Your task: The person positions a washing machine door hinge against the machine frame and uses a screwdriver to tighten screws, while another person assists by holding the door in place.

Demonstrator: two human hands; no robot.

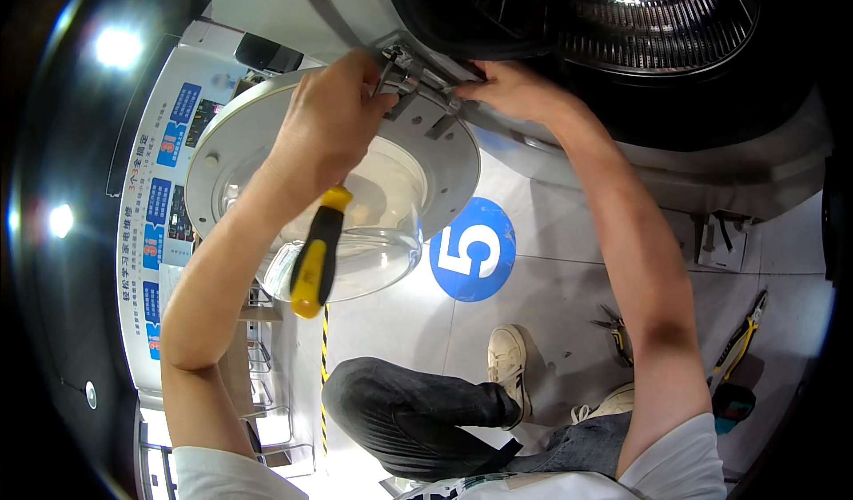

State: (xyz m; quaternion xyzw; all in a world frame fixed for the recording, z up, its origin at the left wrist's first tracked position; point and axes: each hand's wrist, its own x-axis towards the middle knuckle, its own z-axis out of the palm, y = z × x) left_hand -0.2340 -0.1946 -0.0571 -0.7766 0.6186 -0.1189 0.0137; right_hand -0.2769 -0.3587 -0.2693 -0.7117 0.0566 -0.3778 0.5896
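A washing machine door, a round frame with a bulging glass bowl, hangs open beside the machine's front. Its metal hinge sits at the door opening's edge. My left hand is closed round the shaft of a yellow and black screwdriver. The handle hangs below the palm, and the thin shaft shows again by the hinge; its tip is hard to make out. My right hand reaches to the hinge's other end, fingers closed on it, fingertips partly hidden.
Above right is the metal drum inside a dark rubber gasket. Pliers and a yellow-handled tool lie on the tiled floor at right, near a dark teal device. A blue round floor sticker lies below the door.
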